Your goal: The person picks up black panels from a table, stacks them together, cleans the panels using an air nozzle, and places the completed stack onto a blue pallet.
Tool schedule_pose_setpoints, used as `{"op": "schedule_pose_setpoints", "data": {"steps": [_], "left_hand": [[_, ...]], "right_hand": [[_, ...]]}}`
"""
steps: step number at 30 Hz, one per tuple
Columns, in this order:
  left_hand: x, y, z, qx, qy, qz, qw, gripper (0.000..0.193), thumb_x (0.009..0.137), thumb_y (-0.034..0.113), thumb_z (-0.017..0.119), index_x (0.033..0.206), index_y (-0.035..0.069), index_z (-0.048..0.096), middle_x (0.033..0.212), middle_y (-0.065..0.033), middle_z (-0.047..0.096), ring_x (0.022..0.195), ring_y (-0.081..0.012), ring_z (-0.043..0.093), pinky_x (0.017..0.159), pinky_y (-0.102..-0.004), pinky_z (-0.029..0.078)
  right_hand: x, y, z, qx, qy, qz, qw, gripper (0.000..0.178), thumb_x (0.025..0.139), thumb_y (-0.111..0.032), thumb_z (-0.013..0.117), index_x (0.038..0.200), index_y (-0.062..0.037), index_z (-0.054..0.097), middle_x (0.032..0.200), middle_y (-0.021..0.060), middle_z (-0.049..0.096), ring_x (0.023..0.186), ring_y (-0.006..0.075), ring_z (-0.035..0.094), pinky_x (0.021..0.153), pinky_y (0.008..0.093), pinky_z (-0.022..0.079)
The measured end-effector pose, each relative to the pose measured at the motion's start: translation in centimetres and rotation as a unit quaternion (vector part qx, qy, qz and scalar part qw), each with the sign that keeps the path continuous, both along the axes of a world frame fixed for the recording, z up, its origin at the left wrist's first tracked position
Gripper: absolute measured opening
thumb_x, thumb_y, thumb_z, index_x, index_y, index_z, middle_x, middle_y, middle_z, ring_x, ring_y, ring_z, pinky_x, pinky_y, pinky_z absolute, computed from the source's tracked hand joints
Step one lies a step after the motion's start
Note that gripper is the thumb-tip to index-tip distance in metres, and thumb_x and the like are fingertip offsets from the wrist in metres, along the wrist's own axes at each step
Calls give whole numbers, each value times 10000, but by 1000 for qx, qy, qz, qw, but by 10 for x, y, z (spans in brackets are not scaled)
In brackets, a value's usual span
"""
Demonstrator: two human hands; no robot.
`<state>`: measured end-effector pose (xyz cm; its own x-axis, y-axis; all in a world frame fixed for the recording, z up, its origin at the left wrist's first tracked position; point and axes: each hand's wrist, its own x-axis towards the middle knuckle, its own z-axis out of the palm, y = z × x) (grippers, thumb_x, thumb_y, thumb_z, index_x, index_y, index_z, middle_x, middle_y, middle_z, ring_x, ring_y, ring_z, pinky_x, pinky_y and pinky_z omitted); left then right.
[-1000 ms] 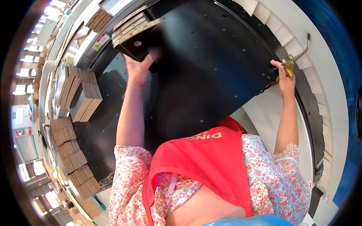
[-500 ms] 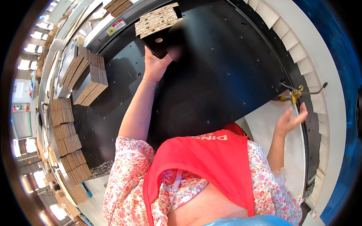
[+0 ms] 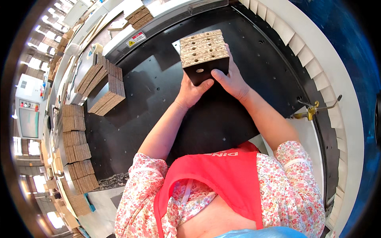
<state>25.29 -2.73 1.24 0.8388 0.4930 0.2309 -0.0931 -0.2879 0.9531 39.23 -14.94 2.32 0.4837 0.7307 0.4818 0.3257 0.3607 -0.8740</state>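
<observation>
Between both my hands is a stack of black-faced particleboard panels [image 3: 204, 47], its raw speckled edges dotted with rows of drilled holes. A single round hole shows in the black face toward me. My left hand [image 3: 193, 89] grips the lower left of the stack, thumb along its bottom edge. On the right side my right hand [image 3: 232, 79] is wrapped round it, thumb pressed on the black face. Most of the fingers are hidden behind the boards. Below the stack is the black table [image 3: 151, 119] with small holes.
Leaning stacks of dark-faced boards [image 3: 107, 95] stand on the table's left side, and more board piles [image 3: 75, 144] line its left edge. A brass-coloured fitting with metal levers [image 3: 311, 111] sits at the right. White overlapping slats [image 3: 301, 51] curve along the right edge. Another board stack [image 3: 138, 16] lies beyond the far rail.
My right hand has come from beside the brass-coloured fitting to the panels and taken hold of them. The stack has moved right and nearer to me in my left hand.
</observation>
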Motion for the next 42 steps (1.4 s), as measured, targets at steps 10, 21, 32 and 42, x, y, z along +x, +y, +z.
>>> {"op": "schedule_pose_setpoints", "data": {"steps": [10, 21, 32, 42], "left_hand": [[9, -17, 28, 67, -63, 68, 994, 1005, 649, 307, 950, 1428, 41, 374, 1338, -123, 549, 1236, -229, 534, 1046, -379, 432], [61, -22, 207, 868, 82, -44, 487, 679, 764, 248, 701, 1394, 119, 482, 1151, -59, 581, 1121, -234, 537, 1000, -373, 394], [137, -39, 126, 917, 289, -136, 240, 343, 934, 290, 544, 1248, 157, 590, 1215, -33, 610, 1228, -241, 500, 1067, -481, 310], [103, -40, 133, 926, 332, -107, 144, 687, 874, 364, 645, 1503, 227, 404, 1266, 12, 519, 1290, -200, 413, 1127, -420, 238]], "right_hand": [[4, -18, 9, 3, 101, 65, 993, 876, 909, -309, 697, 1520, 72, 198, 1535, 175, 308, 1427, 250, 303, 1157, 357, 271], [28, -149, -18, -87, -158, -199, 963, 246, 916, -55, 665, 1142, 29, 616, 958, 116, 695, 796, 212, 689, 765, 312, 540], [22, -149, -23, -73, -171, -206, 961, 225, 881, -60, 698, 1076, 31, 633, 917, 109, 686, 769, 248, 675, 726, 347, 530], [31, -148, -24, -90, -196, -206, 954, 191, 897, -81, 678, 1060, 13, 644, 883, 75, 680, 758, 245, 664, 744, 363, 501]]}}
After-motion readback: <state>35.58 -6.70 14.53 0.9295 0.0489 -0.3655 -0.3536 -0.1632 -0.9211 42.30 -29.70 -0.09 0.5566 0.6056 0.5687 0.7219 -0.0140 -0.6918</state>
